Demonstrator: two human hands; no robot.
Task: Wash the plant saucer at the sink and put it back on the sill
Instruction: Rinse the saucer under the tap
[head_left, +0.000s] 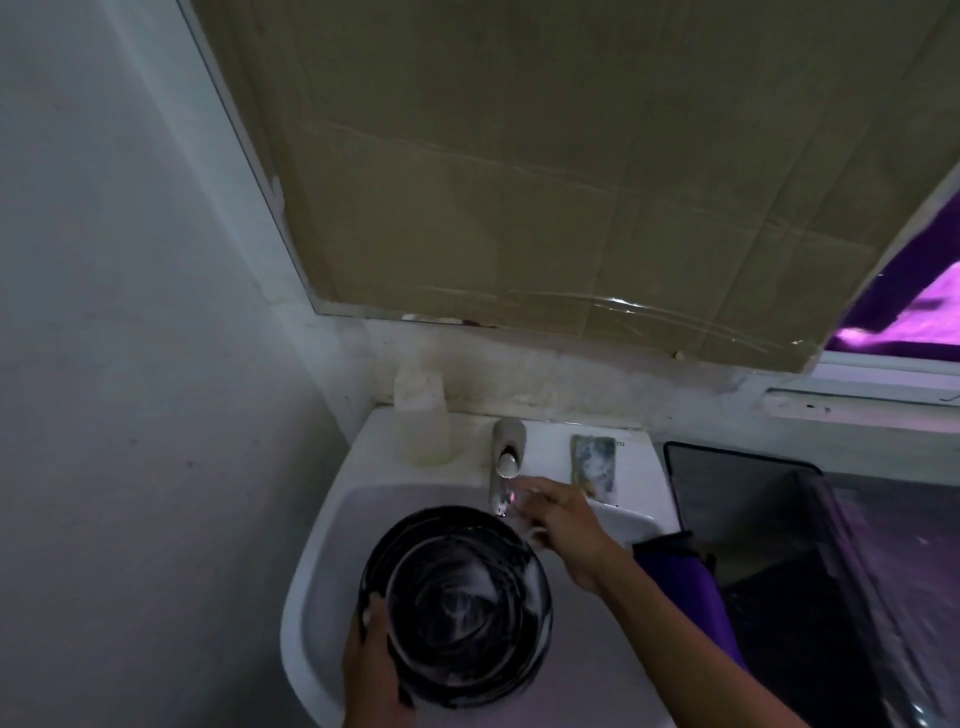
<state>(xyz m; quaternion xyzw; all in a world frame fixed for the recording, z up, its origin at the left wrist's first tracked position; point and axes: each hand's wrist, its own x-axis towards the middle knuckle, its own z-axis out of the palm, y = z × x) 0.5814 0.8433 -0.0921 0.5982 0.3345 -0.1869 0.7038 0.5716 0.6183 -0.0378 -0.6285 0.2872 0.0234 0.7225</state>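
Observation:
The black round plant saucer (462, 597) is held over the white sink (322, 551), smeared with soapy foam inside. My left hand (371, 670) grips its near-left rim, thumb over the edge. My right hand (561, 525) reaches out with straight fingers to the chrome tap (505, 470) and touches it near the spout. No water stream is plainly visible.
A cloudy plastic container (422, 421) stands on the sink's back left ledge, and a worn sponge (595, 470) lies on the back right. A cardboard-covered mirror (545, 182) hangs above. A purple cloth (691, 587) and a dark bin (779, 545) are at the right, under a window sill (857, 395).

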